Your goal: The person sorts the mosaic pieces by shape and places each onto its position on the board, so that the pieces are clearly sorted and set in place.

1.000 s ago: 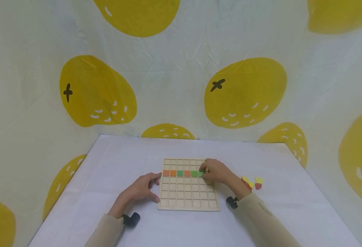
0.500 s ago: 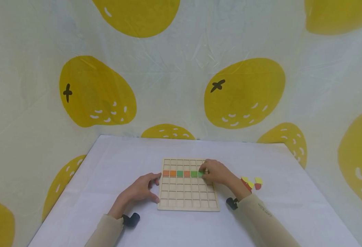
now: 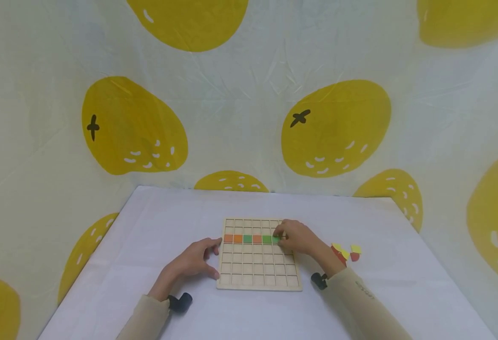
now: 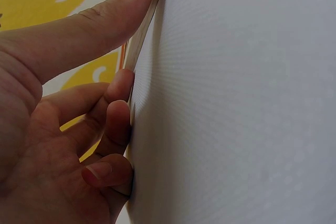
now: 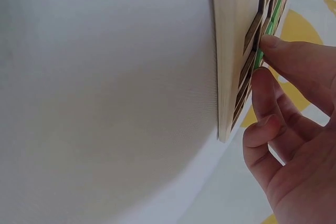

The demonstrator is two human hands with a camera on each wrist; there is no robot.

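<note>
Head and wrist views of two hands at a gridded wooden board point(image 3: 257, 268) lying flat on a white-covered table point(image 3: 159, 226). Compared with the head views of the preceding second, almost nothing differs: the right hand point(image 3: 298, 236) has kept its place over the board's third row from the far edge, the left hand point(image 3: 193, 259) has remained at the left edge, and the loose yellow and red pieces point(image 3: 356, 249) lie where they lay. The right hand pinches a green tile point(image 3: 276, 240) between thumb and finger at the row's sixth compartment from the left; whether the tile is fully seated cannot be told. The five compartments to its left hold, in order, two orange tiles point(image 3: 233, 239), a blue-green tile point(image 3: 247, 239), a salmon tile point(image 3: 257, 239) and a second green tile point(image 3: 267, 239). The left hand grasps nothing; its thumb and fingertips, spread apart, touch the board's side. Writing: small dark lettering on the right sleeve point(image 3: 361, 302), too small to read; no brand can be made out.
</note>
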